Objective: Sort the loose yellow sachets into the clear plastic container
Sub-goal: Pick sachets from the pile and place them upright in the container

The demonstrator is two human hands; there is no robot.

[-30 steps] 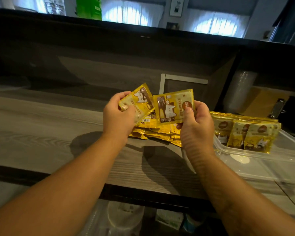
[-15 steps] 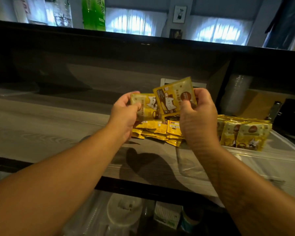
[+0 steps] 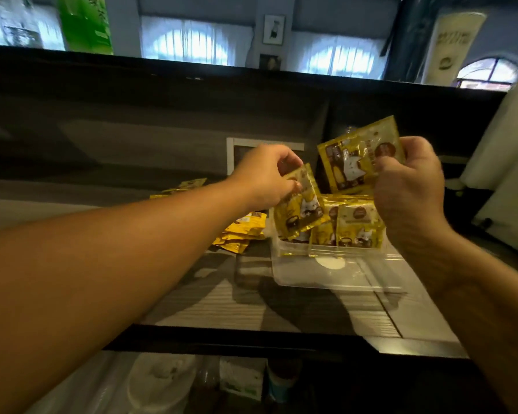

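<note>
Left hand (image 3: pixel 263 177) pinches one flat yellow foil sachet w/ cat print (image 3: pixel 299 201), tilted, at the far-left end of the clear rectangular plastic container (image 3: pixel 335 273) on the grey wood-grain desk (image 3: pixel 222 297). Right hand (image 3: pixel 410 177) grips a second yellow sachet (image 3: pixel 361 156) higher up. Upright yellow sachets (image 3: pixel 356 225) fill the container's far part; blurry, so count unclear. Loose yellow sachet pile (image 3: pixel 243 231) lies just left of it.

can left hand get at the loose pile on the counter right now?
Probably not at once: the left hand already pinches a sachet over the container. The loose pile lies uncovered beside it.
</note>
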